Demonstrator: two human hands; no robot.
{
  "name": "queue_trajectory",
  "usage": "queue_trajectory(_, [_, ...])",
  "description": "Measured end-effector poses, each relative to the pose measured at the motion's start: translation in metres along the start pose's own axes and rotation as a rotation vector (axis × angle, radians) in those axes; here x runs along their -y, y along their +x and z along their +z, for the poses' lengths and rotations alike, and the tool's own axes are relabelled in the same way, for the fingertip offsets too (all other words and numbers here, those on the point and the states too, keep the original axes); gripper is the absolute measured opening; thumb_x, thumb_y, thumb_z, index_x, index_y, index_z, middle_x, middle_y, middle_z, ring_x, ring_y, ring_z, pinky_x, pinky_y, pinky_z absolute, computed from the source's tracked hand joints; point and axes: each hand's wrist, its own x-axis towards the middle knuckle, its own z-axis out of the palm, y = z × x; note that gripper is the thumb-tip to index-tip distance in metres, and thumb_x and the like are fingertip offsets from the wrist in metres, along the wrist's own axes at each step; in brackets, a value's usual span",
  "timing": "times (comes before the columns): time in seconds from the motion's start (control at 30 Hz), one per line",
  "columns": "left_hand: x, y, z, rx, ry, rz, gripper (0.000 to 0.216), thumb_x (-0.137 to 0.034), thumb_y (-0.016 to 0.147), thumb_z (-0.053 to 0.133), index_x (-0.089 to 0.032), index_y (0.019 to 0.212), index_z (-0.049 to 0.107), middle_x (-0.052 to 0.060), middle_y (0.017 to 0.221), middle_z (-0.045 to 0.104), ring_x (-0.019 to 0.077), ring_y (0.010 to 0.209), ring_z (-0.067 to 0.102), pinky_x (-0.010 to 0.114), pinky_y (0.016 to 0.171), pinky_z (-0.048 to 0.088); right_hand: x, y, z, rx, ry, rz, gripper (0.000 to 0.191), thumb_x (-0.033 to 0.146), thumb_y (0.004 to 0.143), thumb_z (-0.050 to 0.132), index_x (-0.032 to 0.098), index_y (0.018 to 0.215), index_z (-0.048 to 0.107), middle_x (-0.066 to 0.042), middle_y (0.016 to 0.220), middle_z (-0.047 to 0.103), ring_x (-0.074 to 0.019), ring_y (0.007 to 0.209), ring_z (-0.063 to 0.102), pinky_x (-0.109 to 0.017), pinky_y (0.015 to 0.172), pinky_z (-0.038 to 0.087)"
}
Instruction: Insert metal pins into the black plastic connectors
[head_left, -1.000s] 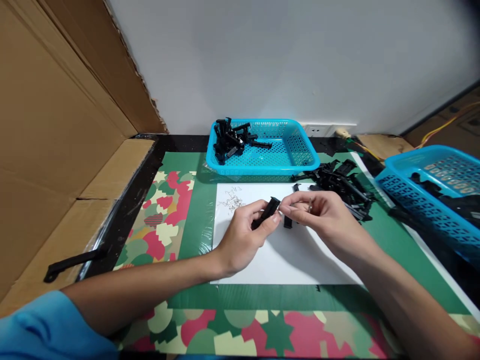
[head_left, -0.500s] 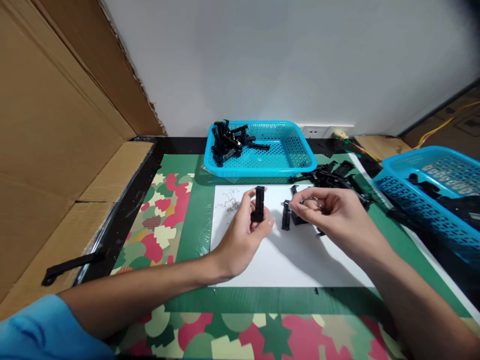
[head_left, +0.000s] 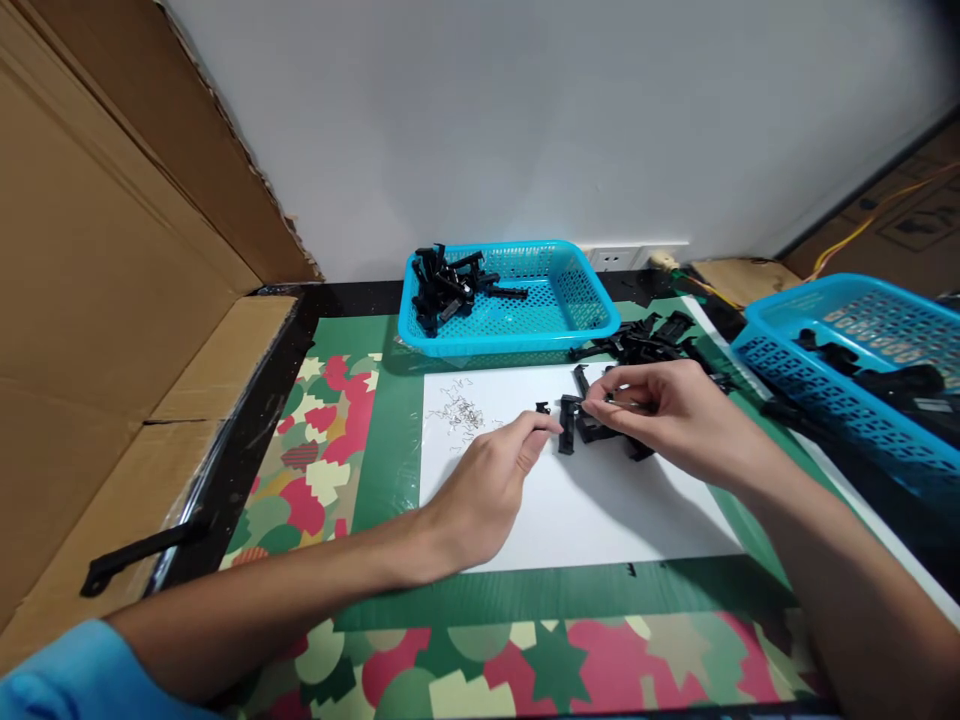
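Note:
My left hand (head_left: 491, 475) is over the white paper (head_left: 600, 520), turned with its back up and its fingers curled. The end of a black plastic part (head_left: 543, 408) shows just beyond those fingers; the rest is hidden by the hand. Close to the fingertips, a second narrow black part (head_left: 568, 428) lies on the paper. My right hand (head_left: 660, 410) is pinched just right of that part, its fingertips close to the upper end. Something thin seems to run under the right fingers, too small to make out. Further black parts (head_left: 596, 430) lie partly beneath this hand.
Small thin wire pieces (head_left: 461, 412) lie scattered on the paper's left. Behind stands a blue basket (head_left: 510, 345) with black parts at its left end. A pile of black parts (head_left: 649, 340) lies right of it, and another blue basket (head_left: 847, 375) stands at the right. Cardboard (head_left: 90, 300) walls the left side.
My left hand has rotated palm-down and shifted slightly right, so the black part it held upright is now mostly hidden. My right hand stays pinched in nearly the same place. The view has shifted slightly.

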Motion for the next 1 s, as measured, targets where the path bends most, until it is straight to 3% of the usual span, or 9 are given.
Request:
queue_trajectory(0.1, [-0.002, -0.004, 0.001, 0.04, 0.085, 0.045, 0.038, -0.045, 0.119, 0.03, -0.025, 0.127, 0.061, 0.006, 0.104, 0.067, 0.0221, 0.089, 0.058, 0.037, 0.081, 0.044, 0.001, 0.001, 0.0, 0.037, -0.07, -0.022, 0.033, 0.048, 0.092, 0.078, 0.015, 0.089, 0.08, -0.001, 0.063, 0.061, -0.0123, 0.054, 0.044, -0.027, 0.05, 0.03])
queue_trajectory(0.2, [-0.002, -0.005, 0.001, 0.083, 0.189, 0.111, 0.027, -0.031, 0.117, 0.031, -0.025, 0.121, 0.057, 0.003, 0.097, 0.064, 0.0227, 0.091, 0.057, 0.039, 0.086, 0.043, 0.005, 0.002, 0.002, 0.071, -0.197, -0.088, 0.03, 0.044, 0.095, 0.073, 0.016, 0.087, 0.081, -0.004, 0.07, 0.067, -0.0146, 0.059, 0.049, -0.029, 0.054, 0.034])
queue_trajectory(0.3, [-0.001, -0.004, 0.001, 0.102, 0.238, 0.126, 0.022, -0.023, 0.115, 0.032, -0.026, 0.115, 0.054, 0.001, 0.091, 0.061, 0.0214, 0.085, 0.055, 0.039, 0.086, 0.042, 0.008, 0.001, 0.004, 0.113, -0.334, -0.12, 0.027, 0.04, 0.096, 0.071, 0.017, 0.086, 0.081, -0.001, 0.064, 0.062, -0.0142, 0.058, 0.045, -0.029, 0.055, 0.033])
queue_trajectory(0.43, [0.0, -0.004, 0.001, 0.1, 0.241, 0.106, 0.02, -0.022, 0.114, 0.031, -0.025, 0.113, 0.051, 0.0, 0.087, 0.059, 0.0214, 0.082, 0.053, 0.039, 0.084, 0.04, 0.01, 0.0, 0.005, 0.145, -0.405, -0.127, 0.022, 0.034, 0.094, 0.07, 0.019, 0.082, 0.08, 0.002, 0.059, 0.052, -0.0139, 0.057, 0.039, -0.029, 0.053, 0.03])
queue_trajectory(0.8, [-0.002, -0.002, 0.002, 0.181, 0.338, 0.156, 0.017, -0.021, 0.114, 0.032, -0.023, 0.11, 0.047, 0.004, 0.107, 0.065, 0.0225, 0.088, 0.054, 0.04, 0.086, 0.038, 0.019, 0.019, -0.001, 0.264, -0.56, -0.175, 0.019, 0.024, 0.09, 0.071, 0.021, 0.072, 0.076, 0.0, 0.058, 0.06, -0.0126, 0.053, 0.041, -0.032, 0.055, 0.025])
queue_trajectory(1.0, [0.001, -0.002, 0.002, 0.207, 0.396, 0.177, 0.013, -0.017, 0.111, 0.035, -0.023, 0.108, 0.046, 0.004, 0.106, 0.067, 0.0235, 0.088, 0.055, 0.039, 0.083, 0.038, 0.027, 0.032, -0.004, 0.362, -0.719, -0.162, 0.015, 0.013, 0.078, 0.069, 0.022, 0.068, 0.072, 0.0, 0.06, 0.066, -0.0108, 0.047, 0.041, -0.032, 0.054, 0.027])
